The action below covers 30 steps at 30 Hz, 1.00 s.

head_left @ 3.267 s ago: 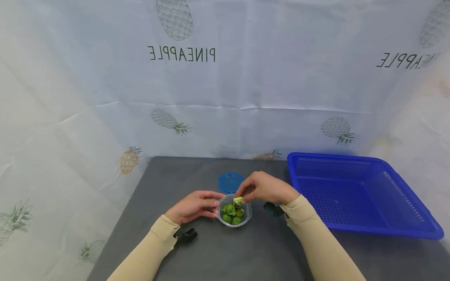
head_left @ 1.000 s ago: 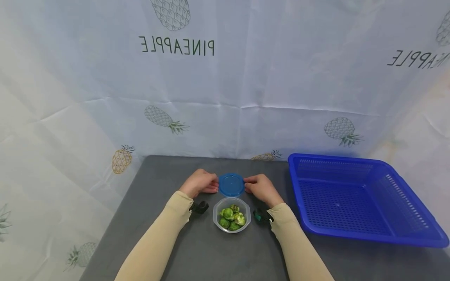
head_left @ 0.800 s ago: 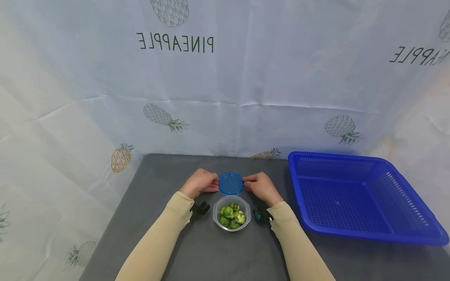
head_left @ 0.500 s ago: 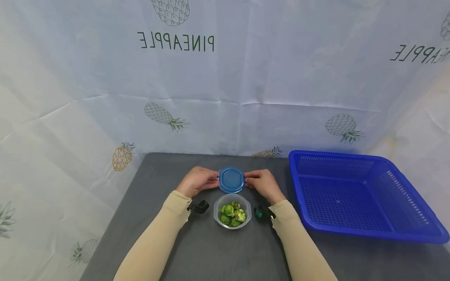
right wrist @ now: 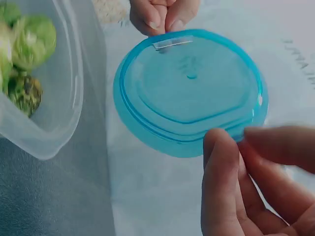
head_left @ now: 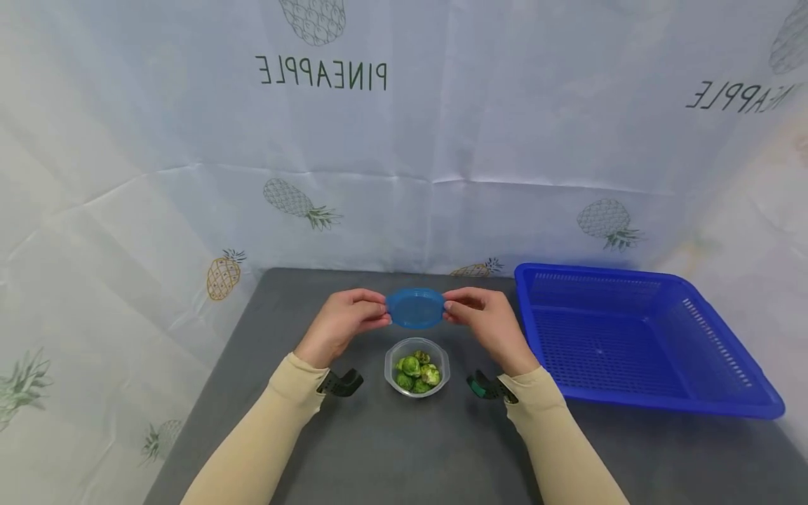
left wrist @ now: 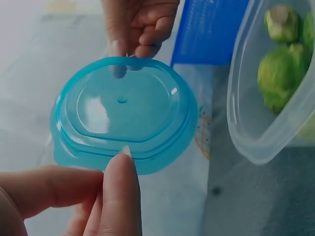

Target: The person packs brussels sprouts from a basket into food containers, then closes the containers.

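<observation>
A translucent blue plastic lid (head_left: 415,308) is held up off the table between both hands, tilted and just beyond the container in the head view. My left hand (head_left: 344,319) pinches its left edge between thumb and fingers. At the opposite edge my right hand (head_left: 486,319) pinches it the same way. Nearer the body stands a clear plastic container (head_left: 390,365), uncovered, with several Brussels sprouts (head_left: 411,366) inside. Both wrist views show the lid (left wrist: 123,113) spanning the two hands, with the container wall (right wrist: 74,73) off to the side.
A large blue plastic basket (head_left: 631,400) stands on the right of the grey table (head_left: 404,449), close to the right forearm. A whitish curtain (head_left: 404,140) printed with pineapples hangs behind the table. Each wrist carries a dark strap-mounted camera (head_left: 341,384).
The right hand has let go of a Brussels sprout in the container. Both hands have moved to the lid lying on the table, gripped its edges, and lifted and tilted it.
</observation>
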Motion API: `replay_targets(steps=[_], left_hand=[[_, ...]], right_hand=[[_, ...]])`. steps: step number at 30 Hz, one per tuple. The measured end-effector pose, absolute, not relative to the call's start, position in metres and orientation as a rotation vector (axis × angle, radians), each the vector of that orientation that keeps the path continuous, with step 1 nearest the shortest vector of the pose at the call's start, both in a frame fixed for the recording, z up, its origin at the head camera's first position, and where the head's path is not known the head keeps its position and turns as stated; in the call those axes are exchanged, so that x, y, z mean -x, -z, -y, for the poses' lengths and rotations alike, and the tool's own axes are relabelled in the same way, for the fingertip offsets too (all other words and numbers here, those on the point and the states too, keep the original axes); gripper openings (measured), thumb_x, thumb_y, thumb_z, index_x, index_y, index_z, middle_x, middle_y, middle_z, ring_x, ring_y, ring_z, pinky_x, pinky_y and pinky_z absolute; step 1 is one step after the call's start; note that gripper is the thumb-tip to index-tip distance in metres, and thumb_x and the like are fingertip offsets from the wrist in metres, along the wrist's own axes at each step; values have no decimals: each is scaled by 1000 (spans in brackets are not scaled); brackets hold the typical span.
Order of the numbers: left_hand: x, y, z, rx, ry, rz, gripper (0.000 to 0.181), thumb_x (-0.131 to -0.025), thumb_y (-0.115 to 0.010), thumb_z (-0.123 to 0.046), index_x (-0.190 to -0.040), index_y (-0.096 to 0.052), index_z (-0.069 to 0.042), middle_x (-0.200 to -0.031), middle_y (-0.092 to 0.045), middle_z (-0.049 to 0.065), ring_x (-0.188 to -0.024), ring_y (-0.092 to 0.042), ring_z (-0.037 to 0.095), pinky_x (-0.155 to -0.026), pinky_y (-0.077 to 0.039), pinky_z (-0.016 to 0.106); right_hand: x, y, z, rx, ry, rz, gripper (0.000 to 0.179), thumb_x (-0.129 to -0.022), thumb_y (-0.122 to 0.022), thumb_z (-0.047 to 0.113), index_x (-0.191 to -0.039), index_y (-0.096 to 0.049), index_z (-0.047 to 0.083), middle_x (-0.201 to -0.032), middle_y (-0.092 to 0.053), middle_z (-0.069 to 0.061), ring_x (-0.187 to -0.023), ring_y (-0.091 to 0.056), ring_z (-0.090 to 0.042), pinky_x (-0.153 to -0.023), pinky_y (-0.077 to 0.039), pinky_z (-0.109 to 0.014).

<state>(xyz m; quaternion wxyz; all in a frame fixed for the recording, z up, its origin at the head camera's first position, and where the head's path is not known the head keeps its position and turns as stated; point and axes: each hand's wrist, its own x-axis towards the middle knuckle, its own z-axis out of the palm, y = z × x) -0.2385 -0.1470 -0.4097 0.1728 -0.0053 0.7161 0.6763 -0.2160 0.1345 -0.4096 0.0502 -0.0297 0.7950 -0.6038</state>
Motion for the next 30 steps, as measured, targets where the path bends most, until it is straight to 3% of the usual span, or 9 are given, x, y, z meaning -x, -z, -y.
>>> replay_targets(steps=[5,9,12,15,20,30], left_hand=[[220,408,151,-35,-1881,-2079,29,-105,-73,-19,-130,-75,-4,-126,-74,17,-106,-79,22,-102,-65,41],[208,410,152,-72,-1880,-2134,26,-101,-79,-20,-123,-80,-7,-124,-78,15,-105,-80,23,-104,-63,47],[202,412,151,-67,-1885,-2170,22,-97,-83,-17,-118,-82,-10,-118,-81,12,-103,-80,23,-104,-63,50],[199,414,150,-57,-1874,-2209,22,-95,-85,-15,-117,-82,-12,-114,-81,9,-102,-79,22,-103,-64,51],[197,419,146,-104,-1834,-2241,29,-94,-86,-15,-122,-80,-9,-118,-79,11,-101,-78,22,-100,-64,52],[194,426,146,-88,-1739,-2227,26,-95,-84,-16,-117,-81,-2,-113,-80,14,-86,-80,20,-91,-68,48]], right_hand=[[199,408,-139,133,1829,-2361,29,-107,-71,33,-124,-82,12,-122,-80,-9,-114,-77,-30,-109,-61,-48],[189,412,-140,142,1805,-2366,23,-104,-75,28,-115,-85,11,-119,-81,-9,-111,-77,-29,-105,-62,-47],[185,415,-139,132,1756,-2389,22,-100,-80,26,-119,-84,15,-124,-80,-6,-109,-77,-23,-105,-62,-47],[181,417,-138,105,1707,-2415,34,-97,-83,26,-130,-80,17,-127,-78,-7,-109,-76,-19,-107,-60,-50],[177,422,-139,37,1695,-2403,46,-97,-83,22,-141,-73,12,-122,-77,-10,-110,-75,-19,-110,-58,-53],[175,432,-137,34,1689,-2364,33,-98,-81,19,-127,-79,4,-116,-80,-11,-95,-77,-20,-94,-67,-45]])
